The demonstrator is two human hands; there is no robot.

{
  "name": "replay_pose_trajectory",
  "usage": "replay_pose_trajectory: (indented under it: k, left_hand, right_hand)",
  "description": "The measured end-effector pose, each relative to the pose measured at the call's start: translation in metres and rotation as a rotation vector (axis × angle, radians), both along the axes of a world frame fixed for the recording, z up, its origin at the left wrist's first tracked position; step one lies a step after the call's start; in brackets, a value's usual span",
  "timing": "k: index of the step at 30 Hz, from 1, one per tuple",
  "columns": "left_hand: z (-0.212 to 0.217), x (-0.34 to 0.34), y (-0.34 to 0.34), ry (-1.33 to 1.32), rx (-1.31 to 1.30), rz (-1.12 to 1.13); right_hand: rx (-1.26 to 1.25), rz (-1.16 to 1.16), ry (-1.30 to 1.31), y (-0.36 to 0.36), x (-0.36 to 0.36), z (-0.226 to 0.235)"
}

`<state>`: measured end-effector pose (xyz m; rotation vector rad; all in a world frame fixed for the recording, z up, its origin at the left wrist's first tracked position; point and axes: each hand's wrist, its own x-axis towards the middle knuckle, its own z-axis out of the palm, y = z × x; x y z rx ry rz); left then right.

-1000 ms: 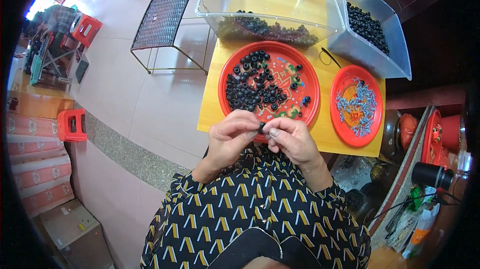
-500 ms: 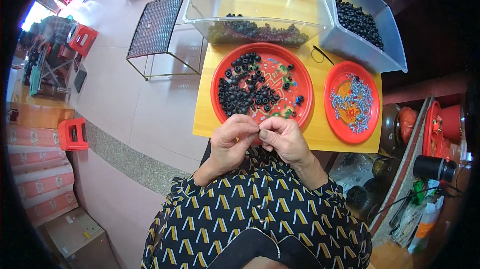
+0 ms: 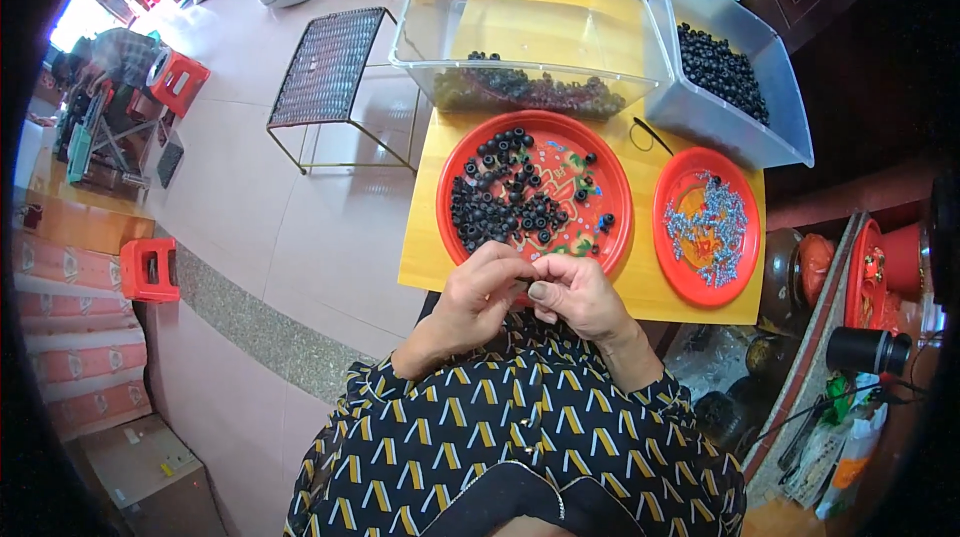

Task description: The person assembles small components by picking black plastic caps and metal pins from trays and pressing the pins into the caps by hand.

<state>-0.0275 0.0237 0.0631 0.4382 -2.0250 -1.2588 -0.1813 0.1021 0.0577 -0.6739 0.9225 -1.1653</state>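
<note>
My left hand point(image 3: 480, 299) and my right hand point(image 3: 582, 301) meet fingertip to fingertip at the near rim of a round red tray point(image 3: 622, 237). Both are pinched closed. A small dark piece shows between the fingertips, but the fingers cover most of it and I cannot make out its kind. Small round black pieces point(image 3: 490, 212), several with a hole in the end, lie heaped on the tray's left half, with a few scattered at its right. To the right, an oval red plate point(image 3: 690, 289) holds a loose spread of small silvery-blue pieces point(image 3: 722, 227).
Beyond the tray stands a clear plastic bin point(image 3: 530, 77) with dark pieces inside. A second bin point(image 3: 790, 137) holds many black pieces. Thin black-rimmed glasses point(image 3: 655, 137) lie on the yellow table point(image 3: 425, 247). A woven-top stool point(image 3: 330, 67) stands left; jars and a shelf are at right.
The view has tilted a little, so the table and trays sit lower and slightly right in it. My hands stay pinched together, the fingers shifting slightly around the small piece.
</note>
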Motion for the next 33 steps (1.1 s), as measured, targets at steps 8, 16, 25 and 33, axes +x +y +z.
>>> replay_pose_trajectory:
  k: [8,16,25,33]
  left_hand:
    - [-0.007,-0.001,0.000,0.008,-0.006,0.051]
    - [-0.021,0.006,0.000,0.090,0.910,0.158]
    - [-0.019,0.009,-0.002,0.409,1.383,-0.055]
    - [-0.019,0.004,0.006,0.369,1.231,-0.048]
  right_hand:
    - [-0.097,-0.035,0.371,-0.008,-0.001,0.000]
    - [-0.451,-0.229,1.067,-0.014,-0.001,0.001]
    - [-0.173,-0.282,0.690,-0.013,-0.001,0.003]
    - [-0.309,-0.280,0.607,-0.009,0.014,0.012]
